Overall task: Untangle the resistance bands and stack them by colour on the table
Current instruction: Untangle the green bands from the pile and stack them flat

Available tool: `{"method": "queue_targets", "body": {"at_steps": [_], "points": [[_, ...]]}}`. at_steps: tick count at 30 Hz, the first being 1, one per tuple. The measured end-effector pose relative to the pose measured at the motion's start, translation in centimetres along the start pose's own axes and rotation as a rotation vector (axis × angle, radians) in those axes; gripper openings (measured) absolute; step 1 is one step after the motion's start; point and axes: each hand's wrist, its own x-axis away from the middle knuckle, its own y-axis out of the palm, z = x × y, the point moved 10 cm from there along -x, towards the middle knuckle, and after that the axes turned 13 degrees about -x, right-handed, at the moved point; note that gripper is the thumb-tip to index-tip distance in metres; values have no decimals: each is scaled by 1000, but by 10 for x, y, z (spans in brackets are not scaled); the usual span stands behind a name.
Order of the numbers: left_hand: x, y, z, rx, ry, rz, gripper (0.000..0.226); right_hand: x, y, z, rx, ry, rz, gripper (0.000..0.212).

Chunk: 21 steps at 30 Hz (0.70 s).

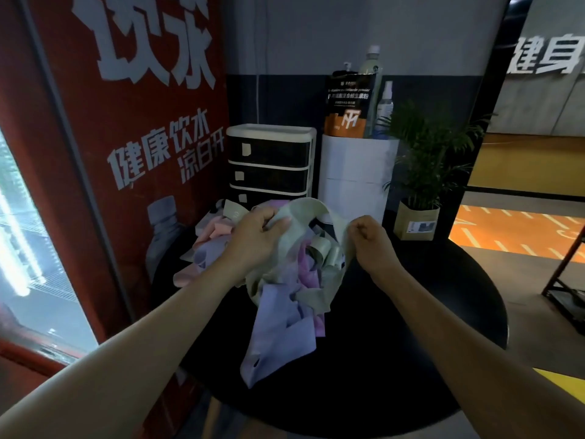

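Note:
A tangled heap of flat resistance bands (294, 280) in pale green, lilac-blue, pink and purple lies on a round black table (411, 312). Both my hands are raised over the heap and hold one pale green band (311, 213) that arches between them. My left hand (256, 236) grips its left end, fingers curled round the strip. My right hand (370, 239) pinches the right side of the same band. A wide lilac-blue band (278, 340) trails from the heap toward me. Pink bands (215, 231) lie at the far left of the heap.
Behind the table stand a small drawer unit (270, 163), a white cylinder (357, 175) carrying a pouch and bottles, and a potted plant (418, 198). A red vending machine (110, 153) fills the left side. A metal rack (566, 277) stands at the right edge.

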Motion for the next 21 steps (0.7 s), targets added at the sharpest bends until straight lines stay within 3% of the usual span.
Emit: {"method": "queue_targets", "body": {"at_steps": [2,7,14,18,21], "points": [[-2,-16,1,120,-29,57,26,1,14,1,9,7,-65,11],[18,-27,-10,174,-47,91,24,17,41,3,2,11,-230,17],[80,-19,-56,52,-146,-83,38,57,75,8,136,-23,-523,6],[113,-11,-75,46,-225,-228,43,75,91,-14,251,-207,-514,13],[130,-14,-82,34,-255,-234,20,84,113,-27,284,-312,-537,28]]}}
